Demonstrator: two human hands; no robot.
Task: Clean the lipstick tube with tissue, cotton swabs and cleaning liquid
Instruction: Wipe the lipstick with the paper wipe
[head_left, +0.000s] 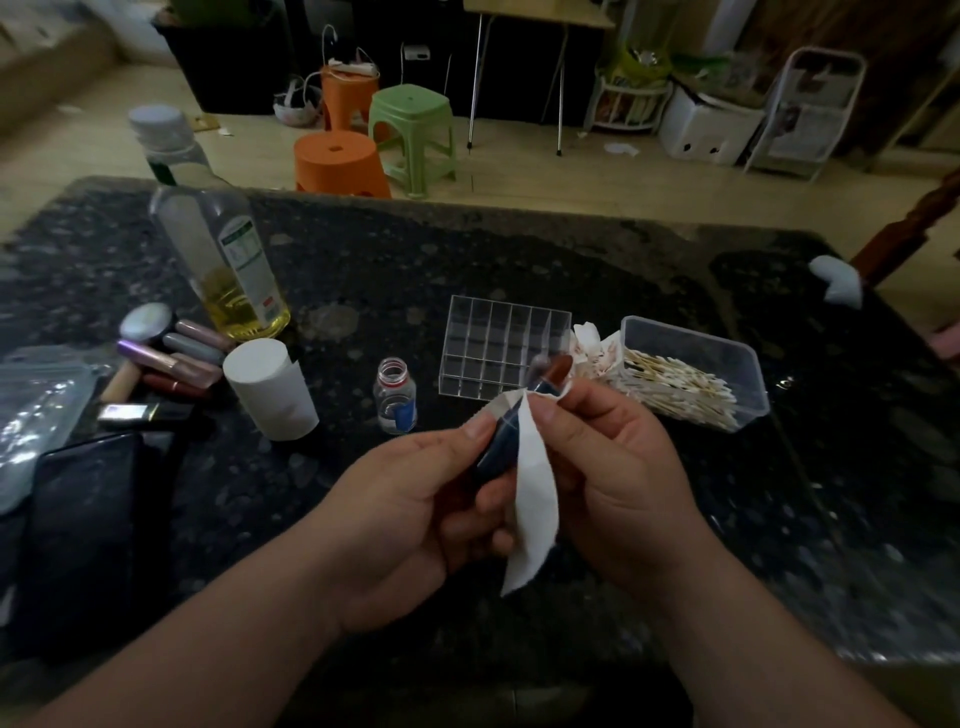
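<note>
Two hands meet above the near middle of the dark stone table (519, 249), whose far edge gives onto bare floor. Left of the hands stand an oil bottle (223, 260) and a tissue roll (270, 389); beyond them a clear divided organizer (498, 348), with a swab tub (696, 371) to its right. The left hand (410, 499) grips the lipstick tube (498, 441), red tip uppermost. The right hand (613, 467) pinches tissue (535, 499) against it. A small open bottle (396, 397) stands just left.

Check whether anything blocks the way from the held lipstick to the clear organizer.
Nothing visible does. The lipstick, in the left hand and tissue-wrapped by the right hand, sits just before the organizer.
</note>
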